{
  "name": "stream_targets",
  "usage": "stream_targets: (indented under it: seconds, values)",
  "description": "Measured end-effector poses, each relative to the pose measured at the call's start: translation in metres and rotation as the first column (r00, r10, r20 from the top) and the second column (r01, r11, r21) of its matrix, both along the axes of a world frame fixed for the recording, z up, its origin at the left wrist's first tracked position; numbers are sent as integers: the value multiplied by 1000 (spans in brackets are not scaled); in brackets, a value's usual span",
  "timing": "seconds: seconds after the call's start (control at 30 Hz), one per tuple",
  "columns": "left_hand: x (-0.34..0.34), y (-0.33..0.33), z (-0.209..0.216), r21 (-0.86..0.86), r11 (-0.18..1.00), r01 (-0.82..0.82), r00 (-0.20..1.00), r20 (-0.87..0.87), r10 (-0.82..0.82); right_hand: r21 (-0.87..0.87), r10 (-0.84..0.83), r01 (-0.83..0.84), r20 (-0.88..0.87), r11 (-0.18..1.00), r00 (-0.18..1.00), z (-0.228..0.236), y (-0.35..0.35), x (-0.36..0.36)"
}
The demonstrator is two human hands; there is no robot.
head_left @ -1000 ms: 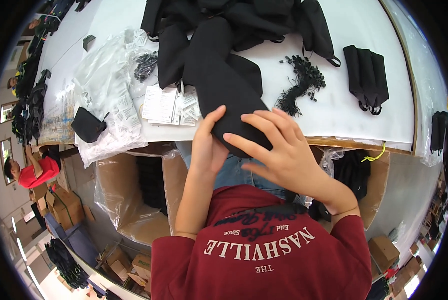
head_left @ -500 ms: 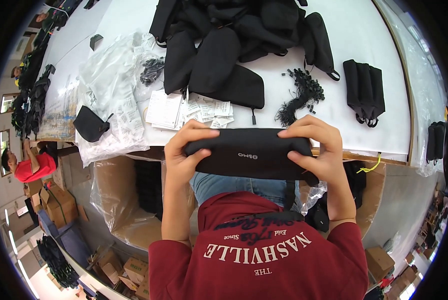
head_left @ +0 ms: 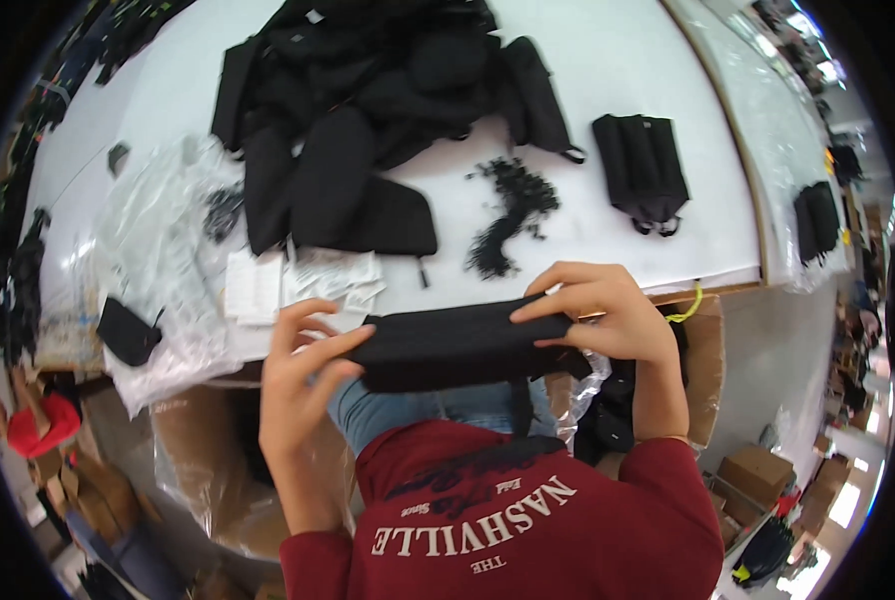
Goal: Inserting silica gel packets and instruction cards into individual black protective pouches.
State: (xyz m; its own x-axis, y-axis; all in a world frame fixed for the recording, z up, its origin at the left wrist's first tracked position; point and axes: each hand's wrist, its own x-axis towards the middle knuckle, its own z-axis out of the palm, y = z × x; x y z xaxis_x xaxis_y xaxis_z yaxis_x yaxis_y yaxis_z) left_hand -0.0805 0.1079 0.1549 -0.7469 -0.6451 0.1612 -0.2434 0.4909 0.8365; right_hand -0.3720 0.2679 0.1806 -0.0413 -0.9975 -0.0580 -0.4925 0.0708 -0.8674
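A long black fabric pouch (head_left: 453, 348) is held level in front of my body, just off the table's near edge. My left hand (head_left: 306, 362) grips its left end between thumb and fingers. At the right end my right hand (head_left: 603, 312) pinches it, fingers on top and thumb lower down. A plain side of the pouch faces up. Beyond it on the table lie white paper slips (head_left: 308, 283) and a bunch of small black cords with tags (head_left: 513, 212).
A big heap of black pouches (head_left: 368, 90) covers the far middle of the white table (head_left: 608, 60). At the right rests a stack of black pouches (head_left: 643, 170). Clear plastic bags (head_left: 163, 230) and a small black pouch (head_left: 128, 332) lie left. Cardboard boxes (head_left: 703, 370) stand below.
The pouch has rolled over between my hands, so its printed side no longer shows. My fingers have shifted on its ends. The view has swung, moving the table leftward in the picture.
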Motion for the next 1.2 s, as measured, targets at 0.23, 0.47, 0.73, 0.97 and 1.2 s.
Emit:
stream_targets:
  seconds: [0.23, 0.47, 0.73, 0.97, 1.2]
  values:
    - [65, -42, -49, -299, 872, -388, 829, 301, 472, -590, -899, 679, -252, 437, 359, -22, 54, -111]
    - [105, -86, -118, -420, 745, -519, 700, 291, 652, -608, -799, 639, -601, 472, 18, -95, 107, -203]
    - [97, -98, -137, -278, 805, -524, 702, 395, 593, -484, -785, 733, -610, 478, 109, -120, 96, -186]
    - [92, -93, -137, -400, 758, -515, 638, 412, 651, -489, -714, 690, -698, 534, 58, -112, 87, -187]
    - [75, -97, -135, -534, 640, -553, 658, 191, 728, -430, -713, 575, -509, 696, 483, -92, 41, -106]
